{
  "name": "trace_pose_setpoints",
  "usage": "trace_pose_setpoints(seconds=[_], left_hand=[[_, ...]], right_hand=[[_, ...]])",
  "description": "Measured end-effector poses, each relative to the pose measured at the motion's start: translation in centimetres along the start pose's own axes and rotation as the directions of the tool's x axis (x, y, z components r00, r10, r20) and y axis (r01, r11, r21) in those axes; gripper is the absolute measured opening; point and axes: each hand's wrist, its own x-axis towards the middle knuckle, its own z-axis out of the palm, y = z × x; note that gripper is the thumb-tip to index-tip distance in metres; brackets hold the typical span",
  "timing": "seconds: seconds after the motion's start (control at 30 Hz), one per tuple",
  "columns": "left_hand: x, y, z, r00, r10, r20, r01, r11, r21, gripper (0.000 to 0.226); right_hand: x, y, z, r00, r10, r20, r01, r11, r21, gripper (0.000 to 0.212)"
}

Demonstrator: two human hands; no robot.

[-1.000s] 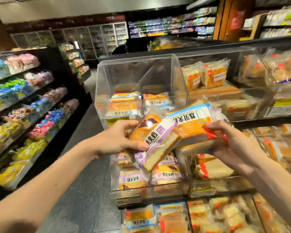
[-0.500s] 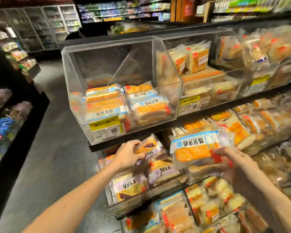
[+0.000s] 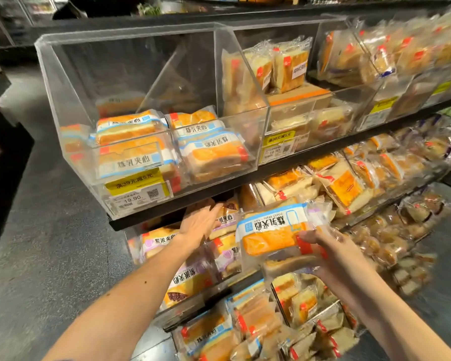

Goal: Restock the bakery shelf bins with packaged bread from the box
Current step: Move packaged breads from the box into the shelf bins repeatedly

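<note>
Under top bin [image 3: 130, 74]: right hand [image 3: 333, 256] grips blue-label pack [image 3: 271, 230] by end; left hand [image 3: 201, 222] flat on purple-label pack [image 3: 228, 221].

On the front of the clear top bin [image 3: 71, 142], a yellow tag [image 3: 134, 181] read 满39元减5元 and the white price label [image 3: 138, 198] under it read 19.90, while the blue-banded packs [image 3: 138, 162] inside the bin bore 炼乳夹心. Just right of that bin, the next bin's yellow tag [image 3: 278, 139] carried the same 满39元减5元 with 19.90 beneath. Below the bin, the bread pack [image 3: 271, 231] gripped by the right hand [image 3: 331, 254] showed 炼乳夹心 and a small TOAST, both upside down, and the purple-banded packs [image 3: 162, 242] read 紫米夹心.
</note>
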Motion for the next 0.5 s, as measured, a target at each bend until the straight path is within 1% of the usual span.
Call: trace_pose_setpoints(seconds=[0.07, 0.1, 0.17, 0.2, 0.23, 0.3, 0.37, 0.4, 0.43, 0.5], left_hand=[[0.3, 0.3, 0.3, 1.0, 0.009, -0.006, -0.008, 0.995, 0.096, 0.049], [0.4, 0.4, 0.3, 1.0, -0.002, 0.015, 0.0, 0.992, 0.125, 0.05], [0.2, 0.6, 0.2, 0.997, -0.026, 0.072, 0.015, 0.988, 0.152, 0.054], [-0.1, 0.7, 0.1, 0.996, -0.028, 0.08, 0.017, 0.99, 0.143, 0.056], [-0.6, 0.8, -0.2, 0.997, -0.019, 0.068, 0.012, 0.994, 0.11, 0.058], [-2.4, 1.0, -1.1, 0.999, 0.043, -0.001, -0.044, 0.998, -0.035, 0.057], [-4.9, 1.4, -2.8, 0.992, 0.1, -0.074, -0.114, 0.971, -0.21, 0.05], [-6.3, 1.7, -3.8, 0.989, 0.1, -0.108, -0.126, 0.953, -0.274, 0.051], [-7.6, 1.9, -4.7, 0.985, 0.091, -0.149, -0.136, 0.935, -0.327, 0.052], [-10.2, 2.5, -6.5, 0.966, 0.029, -0.256, -0.15, 0.872, -0.466, 0.049]], right_hand=[[0.4, 0.3, -0.2, 1.0, 0.015, -0.016, -0.015, 1.0, 0.007, 0.061], [0.5, 0.2, -0.2, 0.999, 0.025, -0.031, -0.025, 1.0, 0.007, 0.061], [0.7, 0.2, -0.2, 0.998, 0.04, -0.049, -0.039, 0.999, 0.023, 0.062], [0.9, 0.3, -0.3, 0.998, 0.045, -0.048, -0.044, 0.998, 0.035, 0.062], [0.9, 0.2, -0.4, 0.997, 0.051, -0.052, -0.049, 0.998, 0.036, 0.062], [1.0, 0.1, -0.5, 0.998, 0.056, -0.04, -0.055, 0.998, 0.031, 0.062], [1.3, -0.1, -0.6, 0.997, 0.059, -0.043, -0.058, 0.998, 0.015, 0.058], [1.5, -0.2, -0.5, 0.996, 0.061, -0.058, -0.061, 0.998, 0.009, 0.055], [1.6, -0.4, -0.4, 0.996, 0.066, -0.062, -0.066, 0.998, 0.011, 0.057], [1.8, -0.6, -0.1, 0.996, 0.078, -0.045, -0.077, 0.997, 0.017, 0.078]])
